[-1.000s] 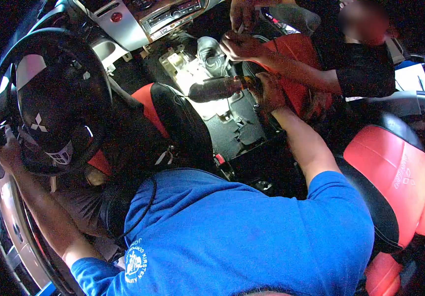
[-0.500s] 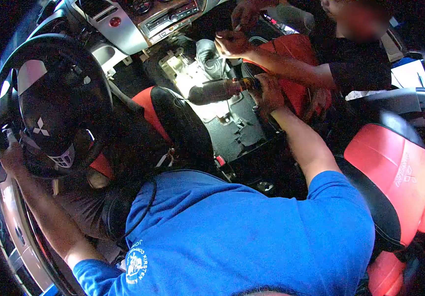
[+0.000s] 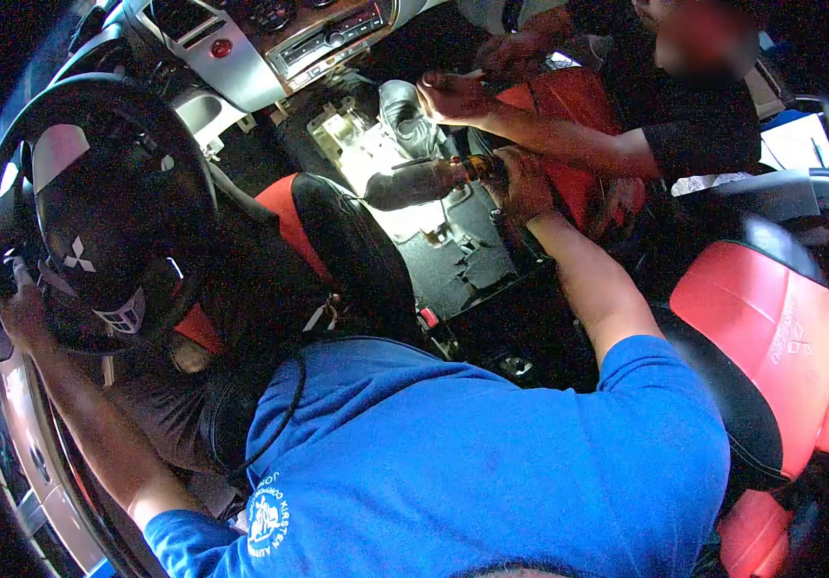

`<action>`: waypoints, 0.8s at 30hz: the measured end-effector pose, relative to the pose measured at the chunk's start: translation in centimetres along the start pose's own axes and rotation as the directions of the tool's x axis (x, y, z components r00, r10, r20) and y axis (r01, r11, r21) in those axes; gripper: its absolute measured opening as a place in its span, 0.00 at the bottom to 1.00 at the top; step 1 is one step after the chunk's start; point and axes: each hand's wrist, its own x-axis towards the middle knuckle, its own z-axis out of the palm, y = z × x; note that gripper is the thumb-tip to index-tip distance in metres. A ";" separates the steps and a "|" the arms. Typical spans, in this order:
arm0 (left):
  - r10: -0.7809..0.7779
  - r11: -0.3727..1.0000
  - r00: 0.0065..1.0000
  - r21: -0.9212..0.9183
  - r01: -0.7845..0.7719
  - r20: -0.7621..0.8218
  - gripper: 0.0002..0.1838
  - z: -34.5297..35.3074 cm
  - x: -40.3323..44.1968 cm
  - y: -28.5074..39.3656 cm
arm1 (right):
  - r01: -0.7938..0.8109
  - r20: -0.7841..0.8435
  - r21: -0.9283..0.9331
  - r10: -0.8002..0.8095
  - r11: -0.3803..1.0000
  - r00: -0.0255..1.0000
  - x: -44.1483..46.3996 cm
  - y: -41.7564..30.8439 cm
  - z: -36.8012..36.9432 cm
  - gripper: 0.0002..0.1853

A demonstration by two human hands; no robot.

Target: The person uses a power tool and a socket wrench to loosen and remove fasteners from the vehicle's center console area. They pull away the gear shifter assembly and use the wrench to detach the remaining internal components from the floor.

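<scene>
My left hand (image 3: 25,306) is wrapped round the lower left rim of the black steering wheel (image 3: 207,246). With my right hand (image 3: 522,183) I grip the handle of a dark, cylindrical work light (image 3: 405,188), its narrow end pointing left. It hangs above the stripped centre console area, where bright light falls on the bare metal floor (image 3: 337,133) and on a grey gear lever boot (image 3: 405,114). Close to my right hand is another person's hand (image 3: 453,99), reaching toward the boot. What that hand holds, I cannot make out.
A co-worker's dark sleeve (image 3: 703,140) is at the upper right. The black and red driver's seat (image 3: 357,236) lies below the console. A red seat back (image 3: 756,308) stands at the right. The dashboard radio (image 3: 328,43) is above the exposed floor.
The co-worker's nearer hand has closed and shifted slightly, and their other hand has moved down and right. My right hand and the work light have shifted only a little.
</scene>
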 end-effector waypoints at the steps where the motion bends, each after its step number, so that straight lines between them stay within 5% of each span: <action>1: 0.007 1.000 1.000 0.001 -0.007 -0.010 0.34 -0.2 -0.2 0.2 | 0.011 -0.011 0.001 -0.011 1.000 1.000 0.0 0.1 0.1 0.34; 7: -0.097 0.995 0.995 -0.011 0.097 -0.015 0.37 0.1 -0.1 0.2 | 0.077 -0.090 -0.029 -0.080 0.997 0.993 -0.3 0.6 0.7 0.34; 13: 0.056 0.998 0.992 -0.007 -0.057 -0.109 0.38 3.0 1.3 -3.6 | 0.024 -0.066 -0.034 -0.027 0.999 0.997 -0.2 0.3 0.5 0.34; 16: -0.025 0.990 0.997 -0.137 0.035 0.069 0.38 0.2 0.0 -1.1 | 0.088 -0.115 -0.036 -0.092 0.995 0.989 -0.5 0.7 0.7 0.33; 19: -0.051 0.992 0.998 0.113 0.053 -0.026 0.38 -1.3 -1.1 1.2 | 0.067 -0.105 -0.031 -0.070 0.997 0.992 -0.5 0.5 0.6 0.33; 22: 0.061 0.976 0.996 -0.212 -0.047 0.059 0.33 1.6 0.3 -3.1 | 0.138 -0.188 -0.024 -0.140 0.990 0.972 -0.6 1.0 1.1 0.32; 23: 0.377 0.918 0.925 0.112 -0.380 0.050 0.30 3.0 2.6 -7.4 | 0.149 -0.192 -0.031 -0.153 0.988 0.969 -0.6 1.3 1.3 0.32; 24: 0.653 0.669 0.757 0.442 -0.598 0.035 0.27 4.4 4.7 -11.5 | 0.160 -0.195 -0.037 -0.164 0.986 0.967 -0.7 1.5 1.5 0.32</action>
